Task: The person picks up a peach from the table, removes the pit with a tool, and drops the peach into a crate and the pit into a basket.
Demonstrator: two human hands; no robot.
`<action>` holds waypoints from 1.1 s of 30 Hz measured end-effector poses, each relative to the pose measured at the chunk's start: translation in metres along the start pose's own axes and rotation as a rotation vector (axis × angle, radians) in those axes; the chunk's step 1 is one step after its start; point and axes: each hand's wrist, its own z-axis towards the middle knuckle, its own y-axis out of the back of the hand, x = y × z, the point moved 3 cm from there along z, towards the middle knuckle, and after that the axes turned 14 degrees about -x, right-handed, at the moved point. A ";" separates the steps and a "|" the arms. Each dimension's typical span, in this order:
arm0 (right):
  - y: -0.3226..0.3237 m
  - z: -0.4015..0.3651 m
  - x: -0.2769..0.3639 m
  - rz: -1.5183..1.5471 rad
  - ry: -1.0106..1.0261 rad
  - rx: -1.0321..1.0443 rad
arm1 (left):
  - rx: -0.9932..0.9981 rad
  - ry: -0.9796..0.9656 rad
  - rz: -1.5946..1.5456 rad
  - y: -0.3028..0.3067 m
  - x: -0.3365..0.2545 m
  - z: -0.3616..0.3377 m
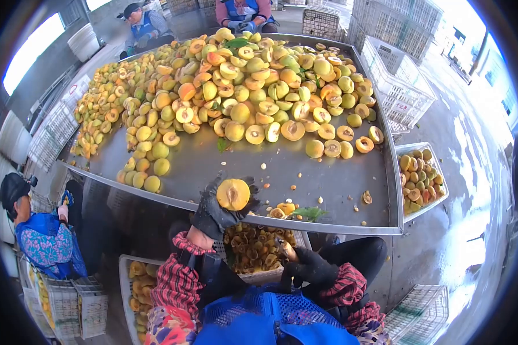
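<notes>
In my left hand (208, 210), black-gloved and closed, rests a yellow peach half (233, 194), its cut face turned up and a brown mark at its middle. The hand is over the near edge of the metal table (282, 161). My right hand (315, 268), also black-gloved, is lower and to the right, wrapped round a short tool with a wooden handle (287, 250). The tool's tip is too small to make out. Between and below my hands stands a crate of brownish fruit pieces (253, 247). A big pile of whole and halved peaches (242, 86) covers the far part of the table.
A few fruit scraps and a green leaf (309, 213) lie at the table's near edge. Crates of fruit stand at right (418, 178) and lower left (133, 299). A co-worker (46, 230) sits at left; two others are across the table. A white crate (420, 313) is lower right.
</notes>
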 end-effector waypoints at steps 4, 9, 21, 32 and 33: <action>-0.006 -0.011 0.046 0.028 -0.006 0.003 | 0.096 -0.140 -0.014 -0.001 0.025 -0.031; -0.016 -0.007 0.053 -0.007 0.101 -0.064 | 0.187 -0.524 0.490 -0.005 0.040 -0.063; -0.030 0.027 0.054 -0.263 0.440 -0.409 | 0.133 -0.822 1.080 -0.024 0.074 -0.076; -0.023 0.028 0.072 -0.055 0.285 -0.362 | 0.032 -0.866 1.405 -0.012 0.052 -0.088; -0.026 0.021 0.071 0.017 0.263 -0.342 | 0.029 -0.873 1.319 -0.012 0.053 -0.087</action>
